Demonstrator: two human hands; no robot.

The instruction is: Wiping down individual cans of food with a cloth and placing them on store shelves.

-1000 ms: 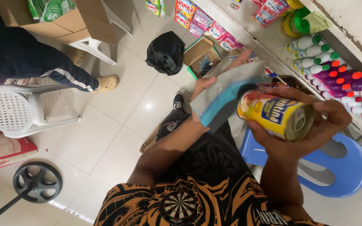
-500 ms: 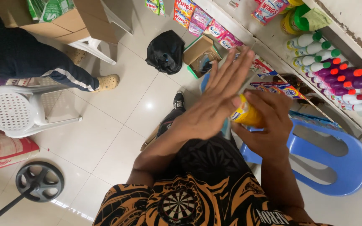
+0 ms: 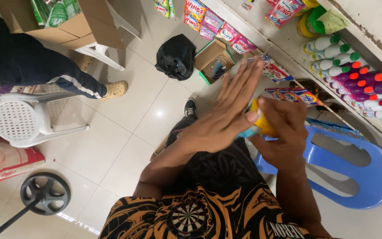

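- Right hand [image 3: 284,132]: fingers curled round a yellow container [image 3: 261,124], gripping it in mid-air above the person's lap; only a sliver of yellow, with a trace of blue cloth [image 3: 244,132] below it, shows between the two hands.
- Left hand [image 3: 226,117]: flat and open, fingers together and extended, palm laid against the near side of the container; it grips nothing; whether it also presses the cloth cannot be told.
- Handling, as a judgement: a flat palm passing over a rounded body calls for a firm counter-hold from the right hand; the grip should sit low enough to leave the worked face free; pressure is best kept light and even, lest the container twist out of the curled fingers.
- Seat: a blue plastic chair [image 3: 368,177] stands just beside the person's right leg, below the hands.
- Shelving: along the top right edge, a shelf [image 3: 297,48] carries rows of white bottles [image 3: 328,48] with green and red caps and purple bottles [image 3: 359,82]; coloured sachets [image 3: 226,26] hang or lie further left.
- Floor [image 3: 124,132]: pale glossy tiles; a black bag [image 3: 175,55] and a small open carton [image 3: 215,62] lie near the shelf foot; a white plastic chair [image 3: 23,119] stands at the left edge, a fan base [image 3: 45,193] toward the bottom left corner.
- Another person's leg [image 3: 58,71], in dark trousers and a pale clog, enters from the upper left.
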